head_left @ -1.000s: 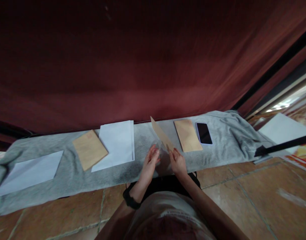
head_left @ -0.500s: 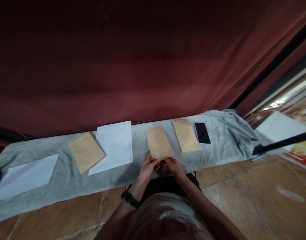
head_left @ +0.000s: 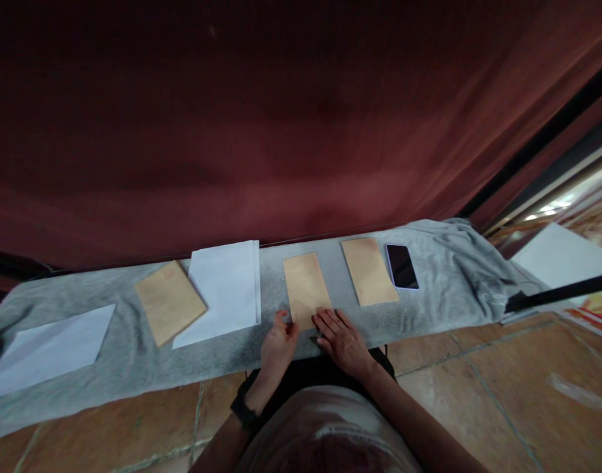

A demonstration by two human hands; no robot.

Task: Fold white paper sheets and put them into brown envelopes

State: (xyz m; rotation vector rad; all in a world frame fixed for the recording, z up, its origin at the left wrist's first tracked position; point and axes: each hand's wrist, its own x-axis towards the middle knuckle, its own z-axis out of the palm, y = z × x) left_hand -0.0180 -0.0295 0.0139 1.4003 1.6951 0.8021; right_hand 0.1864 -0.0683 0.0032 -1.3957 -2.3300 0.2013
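Where right hand [head_left: 344, 343] lies, envelope [head_left: 305, 286], corner hidden

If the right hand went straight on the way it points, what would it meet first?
Probably the middle brown envelope: the fingers of the right hand appear over its near corner, but depth is unclear.

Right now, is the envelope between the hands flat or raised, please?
Flat: the envelope lies on the grey cloth, right hand touching its edge.

I get a dim view, red curtain [head_left: 281, 151] fading near-black up high, white sheets [head_left: 226, 282] palely lit, glare at far right, soft shadow between the hands [head_left: 346, 343], edges stretched.
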